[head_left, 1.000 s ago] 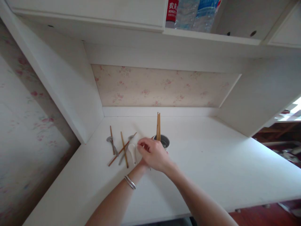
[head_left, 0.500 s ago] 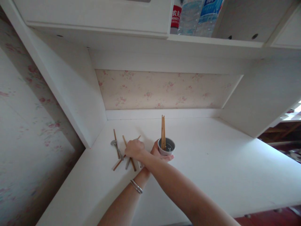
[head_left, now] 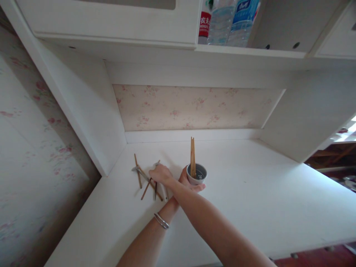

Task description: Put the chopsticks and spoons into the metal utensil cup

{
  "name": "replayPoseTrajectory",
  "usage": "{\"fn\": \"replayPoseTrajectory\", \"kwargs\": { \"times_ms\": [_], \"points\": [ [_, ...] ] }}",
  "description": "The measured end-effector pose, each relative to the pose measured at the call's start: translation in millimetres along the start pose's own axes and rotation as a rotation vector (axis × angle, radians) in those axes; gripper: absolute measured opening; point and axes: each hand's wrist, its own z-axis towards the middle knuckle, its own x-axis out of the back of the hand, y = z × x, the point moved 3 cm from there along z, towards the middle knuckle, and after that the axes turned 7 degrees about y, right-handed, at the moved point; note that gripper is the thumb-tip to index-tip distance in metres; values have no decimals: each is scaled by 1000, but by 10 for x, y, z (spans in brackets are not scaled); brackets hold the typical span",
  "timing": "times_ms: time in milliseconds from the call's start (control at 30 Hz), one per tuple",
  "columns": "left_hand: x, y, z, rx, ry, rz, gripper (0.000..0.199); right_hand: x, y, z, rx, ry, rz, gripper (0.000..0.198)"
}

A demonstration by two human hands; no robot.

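My left hand (head_left: 184, 179) is wrapped round a small grey cup (head_left: 198, 181) that stands upright on the white surface. Several wooden chopsticks (head_left: 193, 157) rise from the cup, leaning against its far-left side. Crossing over the left forearm, my right hand (head_left: 161, 174) is closed over a loose pile of utensils. A wooden chopstick (head_left: 146, 190) runs from beneath its fingers toward me; their exact grip is hidden. Around that hand lie another chopstick (head_left: 136, 160), a metal spoon (head_left: 135, 168) and other utensils, partly covered.
The white desktop (head_left: 250, 207) extends to the right. A white side panel (head_left: 91, 122) bounds it at the left, and a shelf with plastic bottles (head_left: 221, 24) hangs above. Floral wallpaper (head_left: 189, 107) shows at the back.
My right hand has moved slightly right, and the chopstick under it has shifted right and turned steeper. Other utensils in the pile have shifted. My left hand and the cup stay put.
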Motion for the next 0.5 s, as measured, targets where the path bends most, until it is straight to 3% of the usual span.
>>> {"fn": "replayPoseTrajectory", "kwargs": {
  "times_ms": [233, 500],
  "points": [
    [-16, -134, 46, -75, 20, 26, 80, -39, 69, 94, -81, -44, 283, 26],
    [-32, -166, 30, -76, 14, 14, 84, -25, -2, -50, -146, -177, 623, 27]
  ]
}}
